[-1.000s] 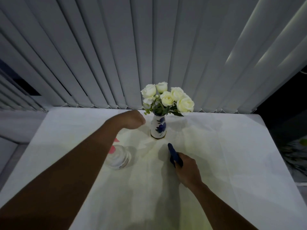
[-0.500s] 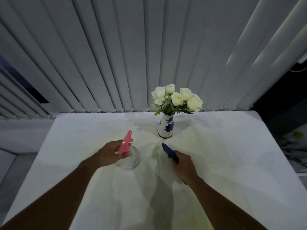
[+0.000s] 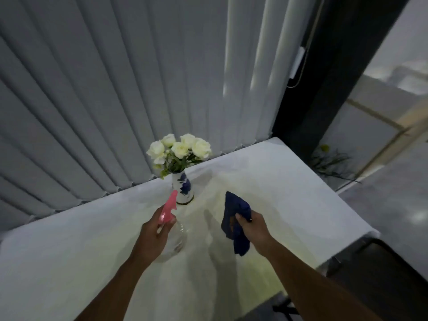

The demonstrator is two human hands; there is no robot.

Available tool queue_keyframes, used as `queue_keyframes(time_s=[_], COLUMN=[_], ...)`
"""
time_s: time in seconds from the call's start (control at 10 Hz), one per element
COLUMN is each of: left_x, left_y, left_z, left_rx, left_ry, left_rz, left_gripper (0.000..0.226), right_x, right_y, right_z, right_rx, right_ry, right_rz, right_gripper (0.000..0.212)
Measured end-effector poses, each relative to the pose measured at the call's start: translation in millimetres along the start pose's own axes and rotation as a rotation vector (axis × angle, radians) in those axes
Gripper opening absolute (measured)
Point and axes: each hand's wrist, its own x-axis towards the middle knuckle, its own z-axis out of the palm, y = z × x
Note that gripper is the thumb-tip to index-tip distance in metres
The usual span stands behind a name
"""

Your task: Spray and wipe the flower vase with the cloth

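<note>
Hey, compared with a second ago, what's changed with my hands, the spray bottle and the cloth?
The left hand drew back from beside the vase, gripped the spray bottle and lifted it, pink nozzle aimed toward the vase. The right hand raised the blue cloth off the table; it now hangs from that hand. The vase with its white flowers stayed upright, untouched.

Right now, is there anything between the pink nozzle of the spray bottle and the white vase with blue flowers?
Nothing visible stands between them. The left hand holds the clear spray bottle with pink nozzle aimed at the white-and-blue ceramic vase. The dark blue cloth hangs in the right hand, off to the side.
</note>
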Motion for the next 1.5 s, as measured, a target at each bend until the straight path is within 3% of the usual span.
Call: queue_keyframes(time_s=[0.1, 0.2, 0.3, 0.5, 0.6, 0.7, 0.8, 1.0, 1.2, 1.4, 1.5], left_x=[11, 18, 12, -40, -64, -98, -114, -134, -139, -135, -128], left_y=[67, 105, 176, 267, 284, 297, 296, 288, 279, 281, 306], left_z=[52, 94, 179, 332, 386, 451, 487, 532, 546, 540, 512], left_rx=[-0.047, -0.062, -0.093, -0.110, -0.121, -0.130, -0.148, -0.168, -0.156, -0.115, -0.045], left_ry=[-0.165, -0.257, -0.407, -0.653, -0.748, -0.862, -0.885, -0.878, -0.819, -0.899, -0.843], left_rz=[0.152, 0.255, 0.385, 0.558, 0.530, 0.504, 0.486, 0.384, 0.330, 0.303, 0.383], left_gripper=[0.042, 0.046, 0.049, 0.068, 0.068, 0.066, 0.068, 0.068, 0.076, 0.082, 0.082], right_x=[-15, -26, -57, -114, -138, -170, -177, -179, -190, -187, -173], right_y=[7, 14, 44, 135, 171, 204, 230, 285, 311, 307, 261], right_z=[-72, -121, -207, -326, -361, -395, -408, -420, -422, -420, -432], right_rx=[0.272, 0.396, 0.568, 0.689, 0.685, 0.551, 0.476, 0.457, 0.067, -0.164, -0.156], right_ry=[0.129, 0.185, 0.351, 0.693, 0.730, 0.735, 0.712, 0.711, 0.969, 1.048, 1.083], right_rz=[0.058, 0.083, 0.151, 0.314, 0.369, 0.444, 0.498, 0.532, 0.460, 0.416, 0.242], right_gripper=[0.018, 0.029, 0.023, 0.025, 0.055, 0.066, 0.062, 0.038, 0.023, 0.052, 0.049])
